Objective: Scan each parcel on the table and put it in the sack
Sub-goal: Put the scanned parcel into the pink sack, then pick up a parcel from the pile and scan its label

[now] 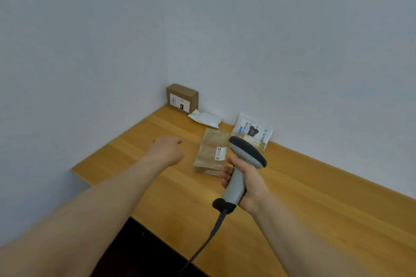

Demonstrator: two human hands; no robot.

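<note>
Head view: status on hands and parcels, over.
Right hand grips grey corded handheld scanner. Left hand empty, above wooden table, left of flat tan taped parcel, not touching. Nothing between them; sack not in view.

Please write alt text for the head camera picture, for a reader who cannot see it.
A person's right hand grips a grey corded scanner above a wooden table, while the left hand reaches toward a brown flat parcel. A cardboard box, a white pouch and a printed bag sit near the wall.
</note>
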